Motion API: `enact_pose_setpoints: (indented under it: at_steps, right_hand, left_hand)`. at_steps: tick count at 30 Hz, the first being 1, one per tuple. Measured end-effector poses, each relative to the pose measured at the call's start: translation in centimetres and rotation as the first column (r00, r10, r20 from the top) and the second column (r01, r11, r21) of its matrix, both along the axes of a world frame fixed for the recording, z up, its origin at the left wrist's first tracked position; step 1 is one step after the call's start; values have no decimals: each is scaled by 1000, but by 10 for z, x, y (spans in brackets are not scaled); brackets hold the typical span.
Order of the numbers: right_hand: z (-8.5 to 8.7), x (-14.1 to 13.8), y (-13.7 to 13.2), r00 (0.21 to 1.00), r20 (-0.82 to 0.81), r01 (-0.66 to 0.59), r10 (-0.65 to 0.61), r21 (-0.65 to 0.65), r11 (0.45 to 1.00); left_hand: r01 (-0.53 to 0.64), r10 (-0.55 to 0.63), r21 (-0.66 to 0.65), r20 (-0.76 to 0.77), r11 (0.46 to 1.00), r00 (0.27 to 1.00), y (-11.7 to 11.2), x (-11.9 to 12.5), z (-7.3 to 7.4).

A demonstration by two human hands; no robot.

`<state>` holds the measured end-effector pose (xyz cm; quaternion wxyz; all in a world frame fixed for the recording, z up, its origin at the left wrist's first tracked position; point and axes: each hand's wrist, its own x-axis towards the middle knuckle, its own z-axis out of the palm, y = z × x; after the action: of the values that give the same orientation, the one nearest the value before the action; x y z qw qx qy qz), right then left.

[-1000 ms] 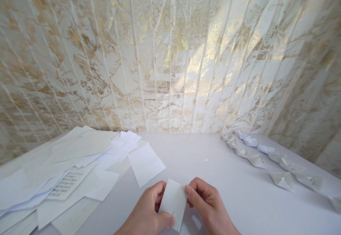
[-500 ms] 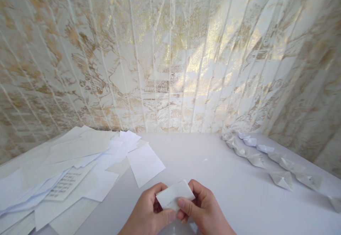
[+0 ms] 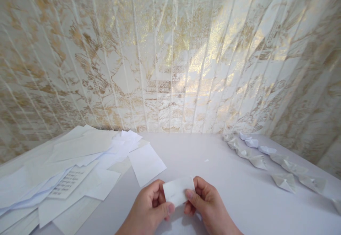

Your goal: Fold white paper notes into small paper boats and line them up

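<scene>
Between my two hands is a small folded piece of white paper (image 3: 178, 190), held up above the table and slightly tilted. My left hand (image 3: 151, 206) pinches its lower left corner, thumb in front and fingers behind. On the right edge, my right hand (image 3: 206, 201) grips the paper with its thumb on the face. A faint mark shows on the paper's front. The fingers behind the paper are partly hidden.
A spread pile of loose paper sheets (image 3: 80, 149), one with printed text, covers the table's left side. One square sheet (image 3: 147, 164) lies at its right. Several folded paper boats (image 3: 283, 182) stand in rows on the right. A paper scrap (image 3: 206, 160) lies mid-table; a patterned curtain (image 3: 170, 68) hangs behind.
The folded paper has turned a little and now sits more level. My hands have spread slightly apart, the right one moving rightward. The whole view has shifted slightly.
</scene>
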<state>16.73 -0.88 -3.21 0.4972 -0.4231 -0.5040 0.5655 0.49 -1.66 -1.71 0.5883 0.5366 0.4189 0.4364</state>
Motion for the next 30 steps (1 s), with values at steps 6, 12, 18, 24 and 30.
enact_pose_setpoints:
  at_steps: [6,12,18,24,30]
  right_hand:
    - [-4,5,5,999,-40,-7,6,-24,1000]
    - [-4,2,3,995,-86,-51,48,-36,998]
    - [2,2,2,991,-111,-83,77,-51,995]
    - [12,1,-2,990,-78,-123,120,-33,992]
    - [2,10,-2,942,296,24,-157,407,913]
  left_hand:
    - [-26,29,-21,137,999,990,3,-7,3]
    - [-22,40,-77,238,997,970,4,-5,-1]
    - [-5,35,-110,274,994,961,2,-2,-2]
    - [-42,58,-84,196,996,979,-1,-1,4]
    - [-146,146,3,-69,989,987,0,-5,11]
